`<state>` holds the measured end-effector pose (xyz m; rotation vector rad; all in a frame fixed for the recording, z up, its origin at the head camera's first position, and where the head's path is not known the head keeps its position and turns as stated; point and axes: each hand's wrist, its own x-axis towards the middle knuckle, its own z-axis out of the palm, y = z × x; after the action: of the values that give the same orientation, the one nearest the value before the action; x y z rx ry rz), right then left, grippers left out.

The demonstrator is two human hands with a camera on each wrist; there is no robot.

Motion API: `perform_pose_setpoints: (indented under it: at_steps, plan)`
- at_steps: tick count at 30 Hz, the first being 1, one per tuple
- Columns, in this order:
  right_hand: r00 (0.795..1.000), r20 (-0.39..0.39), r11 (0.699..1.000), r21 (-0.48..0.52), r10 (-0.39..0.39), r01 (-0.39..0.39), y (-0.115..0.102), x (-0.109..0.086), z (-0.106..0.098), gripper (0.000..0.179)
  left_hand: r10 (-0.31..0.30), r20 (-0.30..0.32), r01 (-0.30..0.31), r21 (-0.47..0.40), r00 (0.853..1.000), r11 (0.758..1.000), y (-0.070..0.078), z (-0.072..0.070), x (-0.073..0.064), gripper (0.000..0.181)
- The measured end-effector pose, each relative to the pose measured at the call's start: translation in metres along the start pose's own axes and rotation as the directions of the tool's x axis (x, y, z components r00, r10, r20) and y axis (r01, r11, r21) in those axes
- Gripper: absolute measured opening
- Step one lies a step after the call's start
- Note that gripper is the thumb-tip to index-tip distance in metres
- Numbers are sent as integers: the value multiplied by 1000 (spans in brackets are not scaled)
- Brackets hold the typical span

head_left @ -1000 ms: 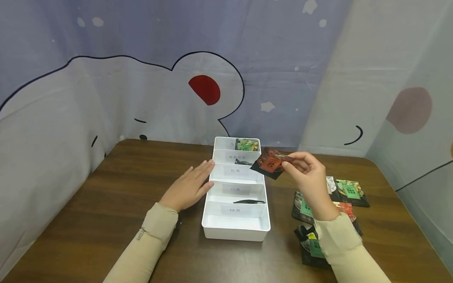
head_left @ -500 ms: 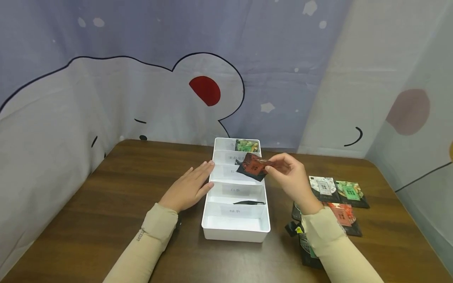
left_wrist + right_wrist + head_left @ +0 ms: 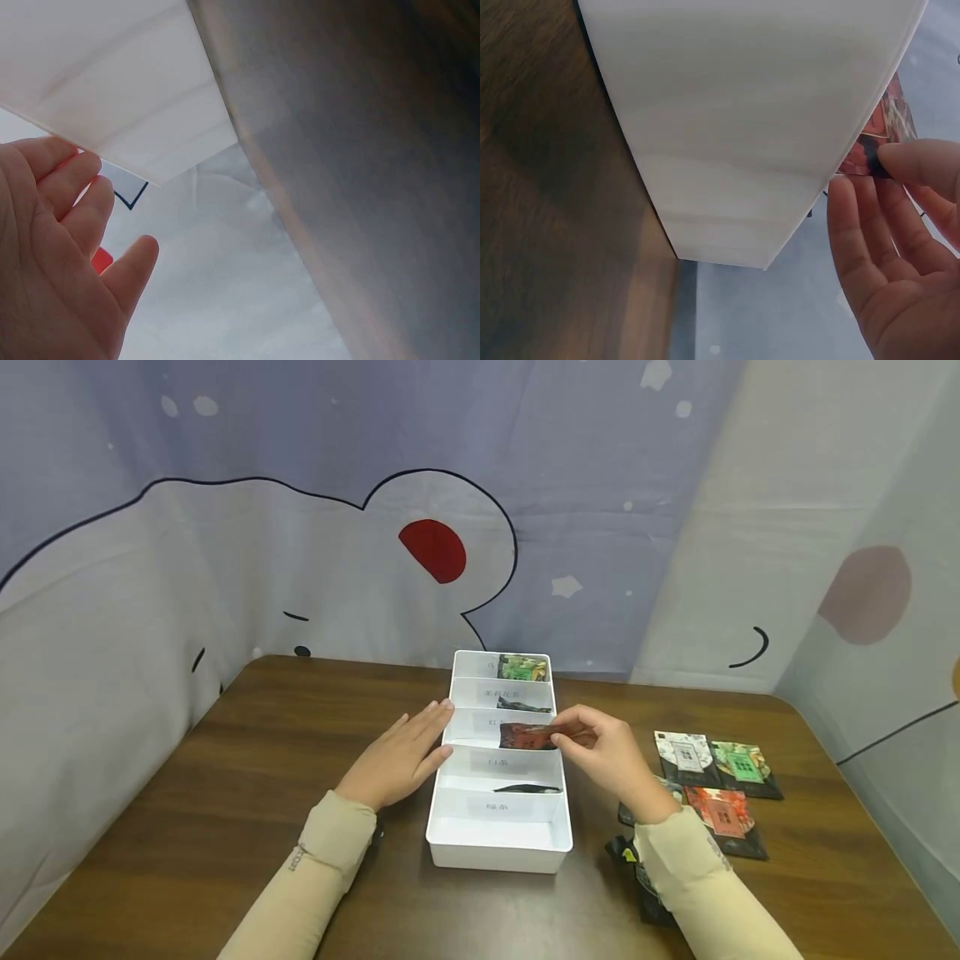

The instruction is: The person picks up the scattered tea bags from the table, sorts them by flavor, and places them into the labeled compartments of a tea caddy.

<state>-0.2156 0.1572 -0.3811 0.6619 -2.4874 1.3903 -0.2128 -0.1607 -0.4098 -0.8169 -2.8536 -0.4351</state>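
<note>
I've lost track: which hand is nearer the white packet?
Right. The right hand is at the edge of the box nearest the white packet; the left hand is at the opposite edge.

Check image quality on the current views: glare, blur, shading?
Head view: soft sheen on the tabletop near the bottom edge, compartment labels small and faint; left wrist view: tabletop hazy and soft, left hand clearer; right wrist view: tabletop dark, side of the white box in grey shade.

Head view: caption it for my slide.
Right hand pinches a red packet at the middle compartment of a white box; left hand at its left rim.
</note>
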Motion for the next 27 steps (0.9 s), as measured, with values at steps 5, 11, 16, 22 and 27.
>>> perform_pose_setpoints:
  at_steps: [5,11,16,22,27]
  plan:
    - [993,34,985,-127,-117,120,-2,-2,1,14,-7,6,7,-2,1000,1000,0,0,0,66]
    - [981,78,964,-184,-180,192,-3,-5,0,12,-12,11,12,-3,1000,1000,0,0,0,66]
    - [981,85,965,-183,-175,188,-2,-7,0,11,-13,13,13,-6,1000,1000,1,0,0,65]
    - [985,79,967,-194,-154,167,-4,-9,-4,11,-7,11,7,-6,1000,1000,1,0,0,65]
    - [988,81,963,-224,-132,147,-9,-11,-14,10,-7,12,7,-6,1000,1000,1,-1,1,65]
